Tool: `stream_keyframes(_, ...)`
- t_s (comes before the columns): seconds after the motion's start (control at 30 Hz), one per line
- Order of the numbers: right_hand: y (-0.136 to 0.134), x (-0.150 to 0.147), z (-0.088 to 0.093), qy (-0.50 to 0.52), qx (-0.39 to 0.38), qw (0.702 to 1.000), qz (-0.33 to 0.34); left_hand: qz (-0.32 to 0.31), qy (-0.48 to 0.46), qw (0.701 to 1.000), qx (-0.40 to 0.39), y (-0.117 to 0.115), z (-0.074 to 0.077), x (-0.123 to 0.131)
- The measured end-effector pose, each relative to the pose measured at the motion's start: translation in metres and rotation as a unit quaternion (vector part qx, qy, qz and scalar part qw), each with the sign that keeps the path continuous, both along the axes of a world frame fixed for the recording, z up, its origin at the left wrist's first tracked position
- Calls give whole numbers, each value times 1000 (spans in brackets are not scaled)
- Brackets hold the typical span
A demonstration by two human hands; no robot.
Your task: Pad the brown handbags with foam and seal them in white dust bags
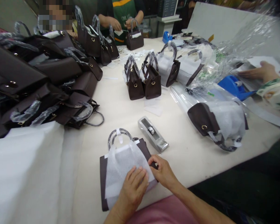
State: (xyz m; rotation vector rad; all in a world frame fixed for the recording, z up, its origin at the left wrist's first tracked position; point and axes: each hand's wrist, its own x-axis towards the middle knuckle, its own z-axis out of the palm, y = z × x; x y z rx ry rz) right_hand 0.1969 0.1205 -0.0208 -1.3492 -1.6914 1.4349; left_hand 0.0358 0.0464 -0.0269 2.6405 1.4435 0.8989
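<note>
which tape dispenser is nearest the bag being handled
The grey dispenser, lying just past the handled bag. The others are blue and farther off: the right dispenser toward the picture's edge, the far dispenser at the back.

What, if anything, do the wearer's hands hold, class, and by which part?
The right hand seems to pinch the dark brown handbag at its right side; the left hand rests on its white wrapping, not gripping.

Can't see most of the bag's [103, 183] front on my feed: white wrap [121, 165] over it, left hand [135, 185] hiding the wrap's lower part. Forearms [191, 199] clipped at bottom. Bag pile [58, 72] cut off at left. Far worker's apron lettering [126, 17] too small for me. Clear plastic [242, 43] blurred. Co-worker's sleeve [275, 93] clipped at right.
</note>
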Motion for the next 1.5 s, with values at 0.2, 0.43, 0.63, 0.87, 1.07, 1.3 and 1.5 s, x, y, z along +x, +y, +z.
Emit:
stream_keyframes(0.2,1,2,-3,23,-83,996,-15,-47,114,991,-43,-8,4,-4)
stream_keyframes(0.43,5,0,-5,25,-129,991,-26,1,69,998,3,-11,-8,-4)
stream_keyframes(0.63,37,-22,-1,1,-46,999,11,37,76,996,7,13,0,-14)
stream_keyframes(0.87,84,41,18,-86,-18,993,-79,49,60,997,13,7,-7,-10)
stream_keyframes(1.07,122,59,-2,-116,-187,975,-17,57,53,997,14,5,-11,-10)
stream_keyframes(1.3,125,52,11,-85,-297,951,19,58,57,997,17,3,-13,-11)
stream_keyframes(1.5,88,83,22,-59,-305,951,-14,54,54,997,12,3,-11,-11)
